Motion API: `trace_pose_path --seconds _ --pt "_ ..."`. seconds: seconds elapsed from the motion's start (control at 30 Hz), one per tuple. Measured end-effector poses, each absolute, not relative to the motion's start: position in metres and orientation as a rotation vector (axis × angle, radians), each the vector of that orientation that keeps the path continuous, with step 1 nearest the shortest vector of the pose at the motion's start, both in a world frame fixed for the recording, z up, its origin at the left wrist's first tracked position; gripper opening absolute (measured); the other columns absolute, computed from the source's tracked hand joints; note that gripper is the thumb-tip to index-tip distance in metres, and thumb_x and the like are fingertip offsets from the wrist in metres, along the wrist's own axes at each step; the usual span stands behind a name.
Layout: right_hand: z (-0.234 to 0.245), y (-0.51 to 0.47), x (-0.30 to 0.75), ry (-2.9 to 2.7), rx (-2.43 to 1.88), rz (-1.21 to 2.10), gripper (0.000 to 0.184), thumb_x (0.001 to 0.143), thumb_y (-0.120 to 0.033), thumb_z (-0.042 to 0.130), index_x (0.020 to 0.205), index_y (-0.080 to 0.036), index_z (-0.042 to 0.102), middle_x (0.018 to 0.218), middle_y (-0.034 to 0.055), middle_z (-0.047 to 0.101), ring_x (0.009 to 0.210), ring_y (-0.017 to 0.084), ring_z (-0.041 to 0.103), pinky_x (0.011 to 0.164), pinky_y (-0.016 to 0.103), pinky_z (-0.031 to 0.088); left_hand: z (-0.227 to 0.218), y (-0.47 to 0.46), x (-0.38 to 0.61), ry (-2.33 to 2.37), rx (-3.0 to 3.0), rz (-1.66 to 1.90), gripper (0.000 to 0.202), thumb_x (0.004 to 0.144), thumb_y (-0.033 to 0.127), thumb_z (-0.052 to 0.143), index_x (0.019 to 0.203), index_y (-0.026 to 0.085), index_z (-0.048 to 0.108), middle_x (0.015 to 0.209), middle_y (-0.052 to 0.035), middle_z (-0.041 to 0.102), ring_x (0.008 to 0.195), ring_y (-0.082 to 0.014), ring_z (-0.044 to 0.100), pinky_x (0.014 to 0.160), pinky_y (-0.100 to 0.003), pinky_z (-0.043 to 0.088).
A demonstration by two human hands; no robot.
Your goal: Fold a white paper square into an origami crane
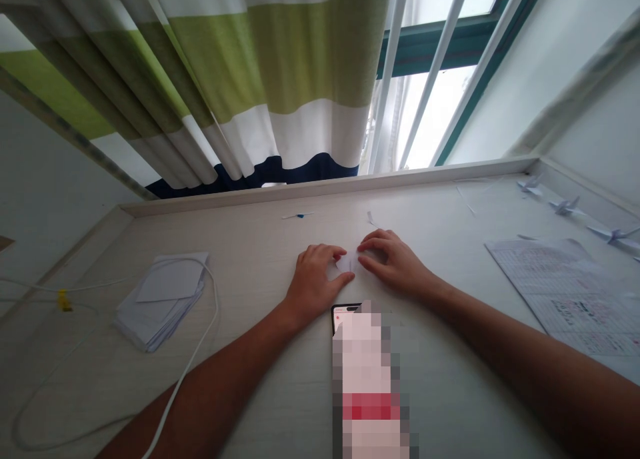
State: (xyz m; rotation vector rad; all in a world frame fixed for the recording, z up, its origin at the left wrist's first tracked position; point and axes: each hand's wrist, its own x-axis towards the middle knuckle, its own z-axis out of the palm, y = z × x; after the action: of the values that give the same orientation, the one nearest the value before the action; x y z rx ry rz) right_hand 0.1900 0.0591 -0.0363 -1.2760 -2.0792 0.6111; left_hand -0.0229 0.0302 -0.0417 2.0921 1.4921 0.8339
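A small folded piece of white paper lies on the pale wooden desk, mostly covered by my fingers. My left hand pinches its left side with fingers curled. My right hand pinches its right side, thumb and fingers pressed together on it. Both forearms rest on the desk. A phone lies just in front of my hands, its screen blurred out.
A stack of white paper squares sits at the left, with a white cable looping round it. A printed sheet lies at the right. Folded paper cranes line the right wall. A striped curtain hangs behind the desk.
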Motion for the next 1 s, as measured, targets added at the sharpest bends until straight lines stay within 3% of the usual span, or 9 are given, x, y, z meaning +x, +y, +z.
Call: trace_pose_path --seconds 0.17,0.37,0.57,0.87,1.0 --pt "-0.032 0.059 0.191 -2.140 -1.212 0.694 0.015 0.087 -0.033 0.072 0.097 -0.023 0.077 0.110 0.0094 0.074 0.109 0.029 0.064 0.104 0.052 0.047 -0.044 0.030 -0.024 1.357 1.977 0.947 0.037 0.079 0.019 0.081 0.110 0.025 0.063 0.105 -0.0019 0.068 0.099 -0.0203 0.065 0.096 -0.038 0.049" --pt "-0.028 0.057 0.193 -1.917 -1.130 1.074 0.021 0.087 -0.040 0.071 0.089 -0.020 0.073 0.091 0.0059 0.077 0.088 0.023 0.071 0.086 0.039 0.055 -0.045 0.031 -0.025 1.273 1.731 1.001 0.043 0.077 0.020 0.080 0.113 0.024 0.057 0.116 -0.0034 0.067 0.089 -0.0148 0.066 0.088 -0.032 0.052" --pt "-0.027 0.056 0.194 -1.865 -1.125 1.086 0.022 0.085 -0.042 0.074 0.087 -0.020 0.075 0.087 0.0041 0.077 0.084 0.022 0.070 0.083 0.036 0.055 -0.042 0.033 -0.026 1.128 1.557 0.916 0.047 0.080 0.026 0.080 0.119 0.024 0.054 0.096 -0.0006 0.076 0.087 -0.0167 0.070 0.084 -0.031 0.051" --pt "-0.030 0.053 0.193 -1.804 -1.124 1.050 0.027 0.082 -0.046 0.078 0.084 -0.020 0.076 0.079 0.0042 0.075 0.075 0.021 0.068 0.072 0.035 0.055 -0.033 0.032 -0.025 1.019 1.368 0.849 0.050 0.080 0.033 0.080 0.120 0.023 0.052 0.092 -0.0017 0.079 0.072 -0.0145 0.070 0.073 -0.028 0.051" --pt "-0.026 0.052 0.191 -1.837 -1.112 1.122 0.028 0.084 -0.047 0.076 0.091 -0.020 0.078 0.086 0.0055 0.078 0.079 0.021 0.070 0.073 0.035 0.055 -0.035 0.032 -0.024 0.978 1.328 0.860 0.050 0.080 0.035 0.081 0.118 0.024 0.050 0.088 0.0001 0.078 0.072 -0.0144 0.070 0.072 -0.027 0.051"
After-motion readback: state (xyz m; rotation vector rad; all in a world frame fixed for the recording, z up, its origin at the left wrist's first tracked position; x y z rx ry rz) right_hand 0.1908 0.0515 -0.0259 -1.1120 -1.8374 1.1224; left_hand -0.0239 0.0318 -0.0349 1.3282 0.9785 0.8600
